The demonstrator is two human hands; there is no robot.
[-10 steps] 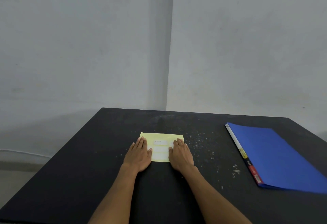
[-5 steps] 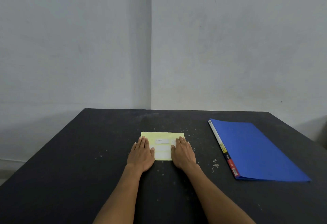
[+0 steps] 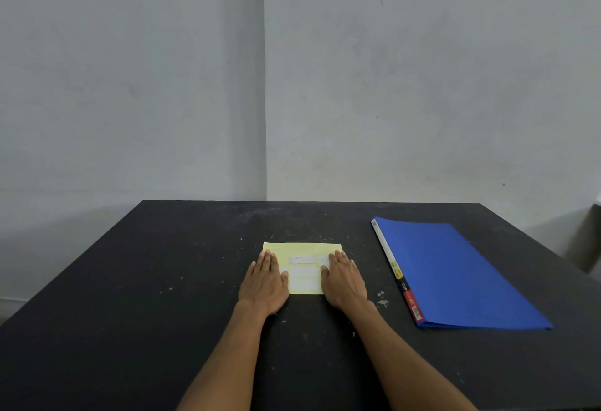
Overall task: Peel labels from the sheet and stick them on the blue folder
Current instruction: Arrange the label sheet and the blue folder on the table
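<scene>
A pale yellow label sheet [image 3: 302,248] lies flat in the middle of the black table [image 3: 146,280], with several white labels [image 3: 304,272] on it. My left hand [image 3: 265,284] rests palm down on the sheet's left edge. My right hand [image 3: 343,280] rests palm down on its right edge. Both hands are flat with fingers extended and hold nothing. The blue folder [image 3: 455,274] lies closed on the table to the right, apart from my hands, with a white, yellow, black and red spine strip on its left side.
Grey walls meet in a corner behind the table. Small white specks and paint marks [image 3: 382,300] dot the table between the sheet and the folder. A pale object [image 3: 585,241] stands off the table's right edge.
The view has swung so the folder and sheet sit differently in frame. My hands stay flat on the sheet's two edges.
</scene>
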